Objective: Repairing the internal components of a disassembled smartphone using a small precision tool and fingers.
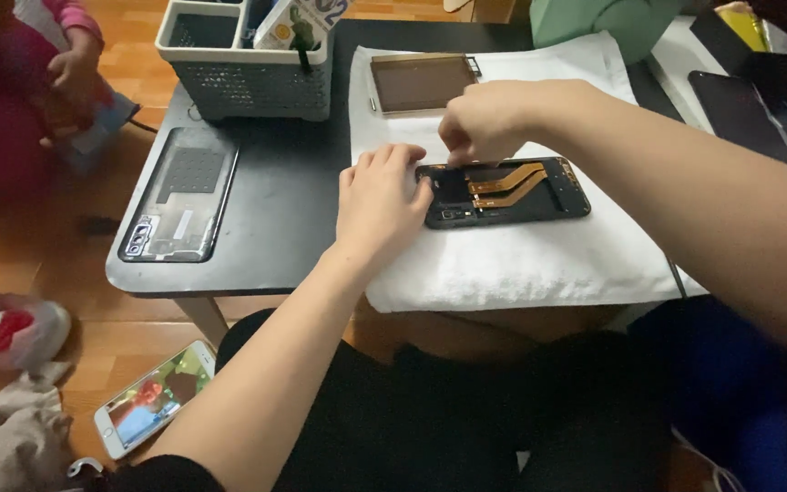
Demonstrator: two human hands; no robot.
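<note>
Black table (pixel 284 210), bearing white towel (pixel 521 264); on the towel, an opened phone (pixel 503 191), orange flex cable exposed. Left hand (pixel 377 202), fingers together, pressing its left end. Right hand (pixel 485 118), fingertips pinched at its top edge; what they grip, cannot tell.

My left hand (pixel 377 202) and right hand (pixel 483 120) are bare, forearms uncovered; near the white towel (pixel 521 264), below it, my lap shows black clothing, blue at its right.

A low dark table (pixel 275 196) stands on a warm orange wooden floor (pixel 129 342).
</note>
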